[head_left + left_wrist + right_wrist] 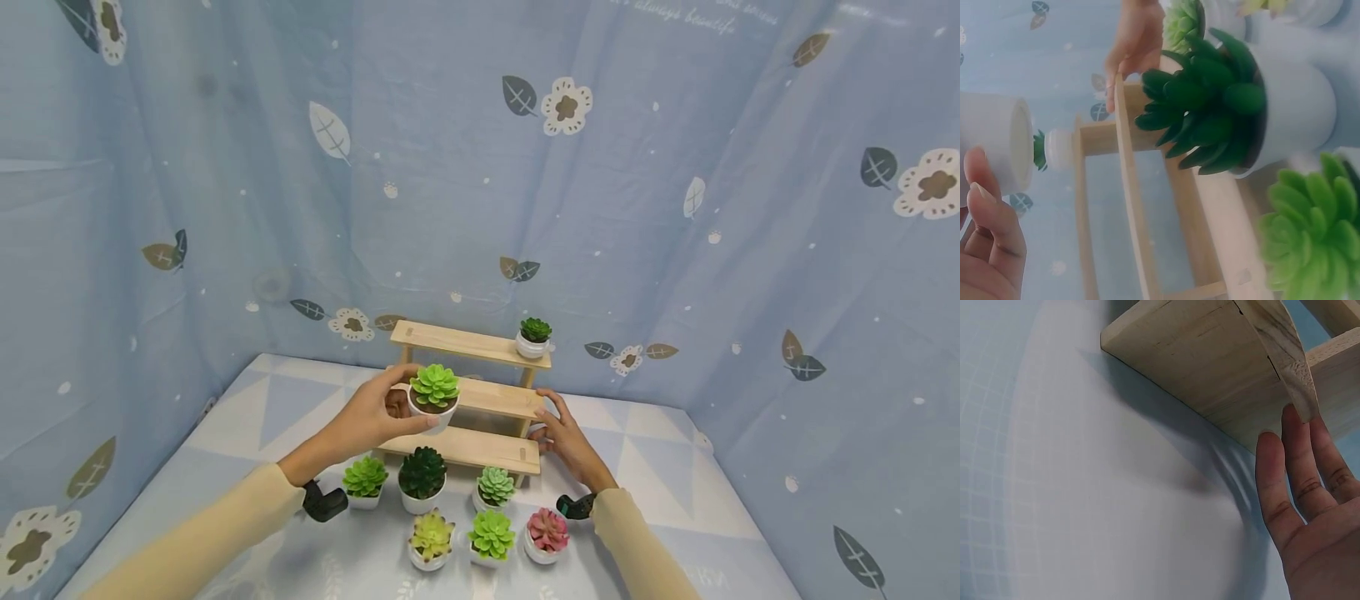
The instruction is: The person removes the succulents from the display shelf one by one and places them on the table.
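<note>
My left hand (386,408) holds up a white pot with a bright green succulent (435,387), thumb and fingers around the pot, in front of a three-tier wooden shelf (491,450). In the left wrist view the pot's white side (997,140) shows beside the fingertips. My right hand (566,437) grips the right end of the shelf's middle tier. The right wrist view has several of its fingers (1297,462) against the wooden end piece (1300,394); the thumb is hidden there. On the top tier's right end stands a dark green succulent (534,332) in a white pot.
Several potted succulents stand before the shelf: a dark green one (422,475), a green one (365,477), a pale one (495,486), a yellowish one (431,536), a bright green one (491,536) and a pink one (547,531). A blue patterned curtain (450,167) hangs behind.
</note>
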Available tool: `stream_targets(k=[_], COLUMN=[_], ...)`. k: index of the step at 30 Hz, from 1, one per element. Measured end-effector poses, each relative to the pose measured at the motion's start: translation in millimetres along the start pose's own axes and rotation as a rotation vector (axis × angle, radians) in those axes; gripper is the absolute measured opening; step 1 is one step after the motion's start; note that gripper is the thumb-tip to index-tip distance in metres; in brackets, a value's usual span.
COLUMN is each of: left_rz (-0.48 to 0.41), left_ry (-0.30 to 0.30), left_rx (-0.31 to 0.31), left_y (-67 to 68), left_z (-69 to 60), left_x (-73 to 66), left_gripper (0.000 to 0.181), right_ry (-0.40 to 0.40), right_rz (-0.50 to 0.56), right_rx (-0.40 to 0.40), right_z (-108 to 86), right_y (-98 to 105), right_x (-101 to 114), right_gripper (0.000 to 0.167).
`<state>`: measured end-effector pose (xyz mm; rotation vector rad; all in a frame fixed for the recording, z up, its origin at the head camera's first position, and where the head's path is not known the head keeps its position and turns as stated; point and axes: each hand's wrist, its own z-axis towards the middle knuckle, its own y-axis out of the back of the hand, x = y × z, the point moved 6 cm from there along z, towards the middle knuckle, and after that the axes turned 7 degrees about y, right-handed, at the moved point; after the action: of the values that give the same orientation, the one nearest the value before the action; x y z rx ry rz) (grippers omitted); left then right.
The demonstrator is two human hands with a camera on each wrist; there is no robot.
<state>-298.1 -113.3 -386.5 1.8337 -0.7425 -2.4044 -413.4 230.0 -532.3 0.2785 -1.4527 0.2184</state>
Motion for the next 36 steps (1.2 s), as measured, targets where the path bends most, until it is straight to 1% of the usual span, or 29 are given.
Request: stream_targets(k=[3, 6, 8, 15, 18, 23, 25, 28, 33, 36], left_rz=[0.026, 0.029, 0.025, 0.053, 0.07, 0.086, 0.088, 0.08, 0.067, 0.066], left_ry=[0.008, 0.015, 0.012, 0.007, 0.012, 0.03, 0.029, 0.024, 0.038, 0.051], left_rx=[-0.006, -0.008, -0.01, -0.049, -0.069, -0.093, -0.099, -0.097, -0.081, -0.077], left_y=[-1.3, -2.0, -2.3, -0.5, 0.1, 0.3, 0.3, 0.1, 0.3, 1.1], left_z=[-4.0, -7.7, -9.7, -18.1, -21.1, -26.9, -29.3, -32.8, -39.2, -42.7], left_x=[2.2, 4.4, 5.2, 9.2, 11.6, 15.6, 16.6, 18.6, 22.5, 25.3], left_gripper=[0.076, 0.076, 0.077, 0.074, 0.073, 0.076, 0.076, 0.075, 0.07, 0.067], right_ry=[-0.001, -0.004, -0.008, 0.003, 0.011, 0.004, 0.001, 0.0, 0.005, 0.008], right_rz=[-0.001, -0.003, -0.002, 0.018, 0.02, 0.021, 0.019, 0.018, 0.024, 0.029], right_rx=[0.004, 0.011, 0.01, 0.0, 0.0, -0.004, -0.006, -0.002, 0.008, 0.001], right_z=[-0.3, 0.2, 0.7, 2.7, 3.2, 2.0, 1.4, 0.9, 0.9, 1.7], right_y=[0.2, 0.1, 0.4, 2.0, 2.8, 2.8, 2.2, 1.0, 0.1, 1.0], right_x=[-0.3, -0.1, -0.1, -2.9, -4.0, -5.2, -4.8, -4.0, -3.4, -3.8], right_gripper=[0.057, 0.065, 0.065, 0.057, 0.058, 0.06, 0.06, 0.06, 0.065, 0.063])
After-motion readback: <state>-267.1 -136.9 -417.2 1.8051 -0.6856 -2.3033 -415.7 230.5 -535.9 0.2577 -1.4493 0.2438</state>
